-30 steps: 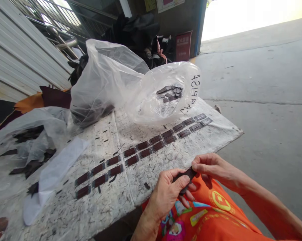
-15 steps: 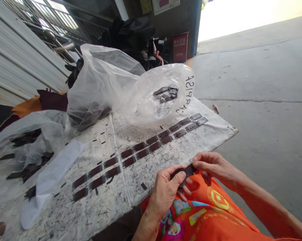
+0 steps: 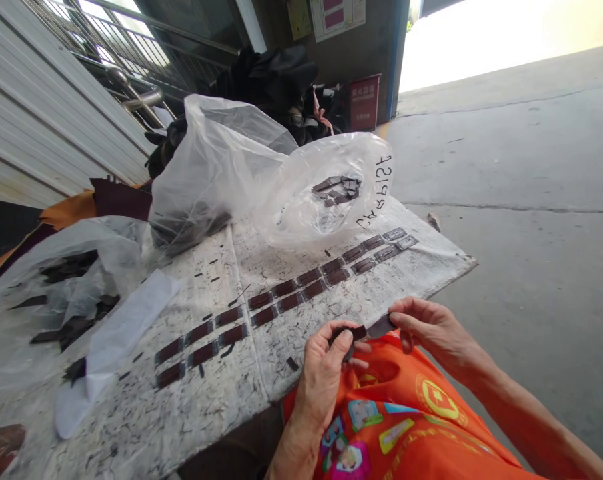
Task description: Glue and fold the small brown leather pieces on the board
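Over the orange apron (image 3: 421,427), my left hand (image 3: 324,363) is closed around a small bundle of dark brown strips (image 3: 357,332). My right hand (image 3: 424,327) pinches the outer end of a thin dark piece (image 3: 380,325), whose other end reaches the bundle. Whether the two still touch, I cannot tell. Beyond the hands, two rows of dark rectangular pieces (image 3: 314,289) lie on the pale covered table (image 3: 301,340); those at the far right end look lighter, with shiny frames.
An open clear plastic bag (image 3: 281,213) with dark pieces inside stands behind the rows. Another clear bag (image 3: 231,147) leans beside it. At left are a bag of dark scraps (image 3: 126,230) and a white sheet (image 3: 126,340). Dark offcuts litter the tabletop. The table corner (image 3: 474,261) juts out at right.
My hands have moved apart a little. The thin dark piece in my right hand now stretches out from the bundle in my left hand. The view has shifted slightly.
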A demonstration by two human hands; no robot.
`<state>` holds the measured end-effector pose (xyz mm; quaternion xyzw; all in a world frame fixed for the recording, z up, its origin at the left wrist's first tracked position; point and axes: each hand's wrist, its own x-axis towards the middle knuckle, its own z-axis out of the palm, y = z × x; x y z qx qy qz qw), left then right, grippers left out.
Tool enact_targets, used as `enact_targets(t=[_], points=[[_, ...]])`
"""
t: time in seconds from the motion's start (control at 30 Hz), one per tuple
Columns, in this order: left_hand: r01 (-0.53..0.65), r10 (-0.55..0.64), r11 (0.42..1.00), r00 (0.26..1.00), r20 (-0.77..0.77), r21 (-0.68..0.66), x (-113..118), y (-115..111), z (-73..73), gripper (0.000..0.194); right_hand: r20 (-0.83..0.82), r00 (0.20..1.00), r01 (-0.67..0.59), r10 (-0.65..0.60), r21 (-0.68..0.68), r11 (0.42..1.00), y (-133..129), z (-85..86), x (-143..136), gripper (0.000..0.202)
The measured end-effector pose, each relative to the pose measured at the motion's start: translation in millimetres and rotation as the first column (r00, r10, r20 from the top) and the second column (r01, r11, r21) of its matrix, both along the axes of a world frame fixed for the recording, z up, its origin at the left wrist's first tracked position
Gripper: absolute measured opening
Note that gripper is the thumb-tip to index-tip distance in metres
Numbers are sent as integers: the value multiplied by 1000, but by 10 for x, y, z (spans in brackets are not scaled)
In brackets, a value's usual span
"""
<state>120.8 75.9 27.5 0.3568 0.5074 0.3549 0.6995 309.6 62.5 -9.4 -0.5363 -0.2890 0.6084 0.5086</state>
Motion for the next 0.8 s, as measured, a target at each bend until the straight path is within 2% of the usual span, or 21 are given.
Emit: enact_targets(t=[0.1, 0.2, 0.3, 0.43, 0.5, 0.63, 0.8], points=[[-24, 24, 1000, 1000, 13, 16, -24, 7, 12, 27, 48, 999, -4, 3, 32, 999, 4, 37, 15, 48], [4, -4, 999, 1000, 0, 34, -27, 35, -2, 25, 109, 994, -26, 19, 63, 998, -4, 87, 19, 47], [98, -95, 993, 995, -43, 68, 18, 85, 2, 24, 163, 986, -47, 31, 93, 995, 16, 124, 43, 44], [258, -233, 954, 958, -166, 152, 157, 212, 91, 27, 242, 970, -41, 10, 123, 991, 136, 167, 224, 42], [332, -274, 920, 925, -265, 208, 267, 295, 152, 25, 288, 957, -17, -22, 132, 991, 236, 194, 394, 42], [468, -270, 819, 825, -497, 332, 574, 437, 203, 7, 376, 920, 61, -111, 142, 988, 495, 257, 809, 45], [647, -232, 647, 671, -705, 403, 984, 556, 41, 33, 441, 888, 89, -130, 114, 990, 846, 289, 1176, 49]])
